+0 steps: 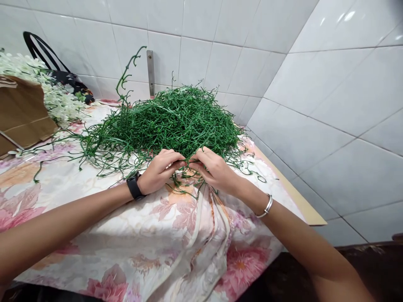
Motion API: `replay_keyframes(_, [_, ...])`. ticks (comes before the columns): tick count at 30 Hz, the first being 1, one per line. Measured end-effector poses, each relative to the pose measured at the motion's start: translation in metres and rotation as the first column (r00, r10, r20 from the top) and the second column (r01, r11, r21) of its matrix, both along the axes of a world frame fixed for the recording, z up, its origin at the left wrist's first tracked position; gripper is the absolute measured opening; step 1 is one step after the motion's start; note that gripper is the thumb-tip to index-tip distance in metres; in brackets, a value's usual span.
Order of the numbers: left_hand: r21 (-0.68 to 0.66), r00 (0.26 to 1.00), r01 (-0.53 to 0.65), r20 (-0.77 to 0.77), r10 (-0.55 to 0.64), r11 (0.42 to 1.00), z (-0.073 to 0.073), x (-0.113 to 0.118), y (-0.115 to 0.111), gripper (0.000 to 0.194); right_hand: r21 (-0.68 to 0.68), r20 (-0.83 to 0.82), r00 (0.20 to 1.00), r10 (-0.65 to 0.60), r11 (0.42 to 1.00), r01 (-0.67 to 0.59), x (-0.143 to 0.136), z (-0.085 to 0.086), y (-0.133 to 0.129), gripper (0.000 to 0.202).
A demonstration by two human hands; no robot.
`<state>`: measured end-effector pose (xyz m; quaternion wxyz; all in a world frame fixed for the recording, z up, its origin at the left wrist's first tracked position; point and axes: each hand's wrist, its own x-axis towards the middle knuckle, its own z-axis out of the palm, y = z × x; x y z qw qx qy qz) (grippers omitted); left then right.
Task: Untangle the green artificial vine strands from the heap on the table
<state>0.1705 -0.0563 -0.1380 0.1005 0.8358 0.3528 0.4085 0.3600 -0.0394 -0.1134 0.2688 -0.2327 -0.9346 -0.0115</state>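
Observation:
A large heap of thin green plastic flower stems lies tangled on the cloth-covered table. At its front edge my left hand and my right hand meet almost fingertip to fingertip. Both hands are closed in a pinch on a green stem piece between them, most of it hidden by the fingers. Loose stems hang just below the fingertips. A black watch band is on my left wrist and a silver bangle on my right.
White artificial flowers and a torn brown cardboard box stand at the left, with a black bag behind. The floral cloth bunches at the front. Tiled walls bound the back and right; a metal bracket is on the back wall.

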Motion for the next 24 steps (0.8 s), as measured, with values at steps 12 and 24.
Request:
replay_keyframes(12, [-0.037,0.979,-0.112,0.169,0.116,0.993,0.0003,-0.0020,-0.0009,0.016,-0.022,0.032,0.999,-0.003,1.000,0.003,0.0059,0.0026,0.0053,0.020])
replay_keyframes(24, [-0.083,0.898,-0.267,0.341,0.279,0.960,-0.0003,-0.0011,-0.0002,0.016,-0.222,-0.168,0.983,-0.078,0.974,0.040,0.0095,0.0081,0.0062,0.030])
